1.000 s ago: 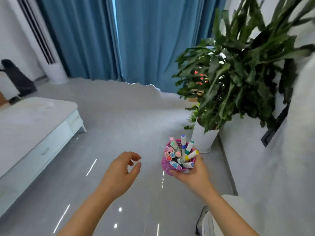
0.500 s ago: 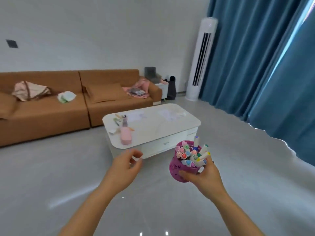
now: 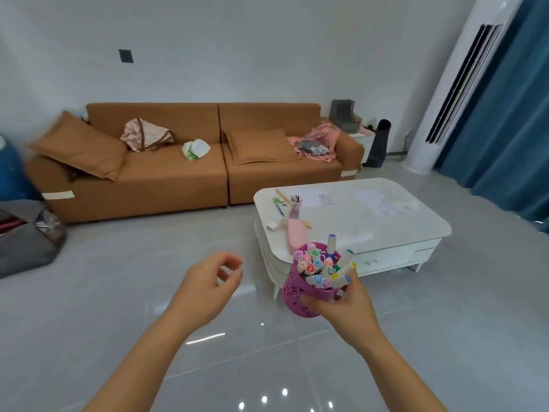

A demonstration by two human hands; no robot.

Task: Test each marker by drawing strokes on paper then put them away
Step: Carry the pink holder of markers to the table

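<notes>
Right hand (image 3: 341, 307) grips the purple cup (image 3: 300, 295) of markers (image 3: 319, 267); left hand (image 3: 208, 288) loosely curled, empty; keep cup upright approaching the tabletop (image 3: 386, 230)

Bright, even light; glare spots on floor (image 3: 89, 337), blurred left edge.

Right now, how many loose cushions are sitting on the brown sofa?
2. One cushion leans tilted against the sofa's left arm; the other cushion lies flat on the right seat. Clothing may hide others.
</notes>
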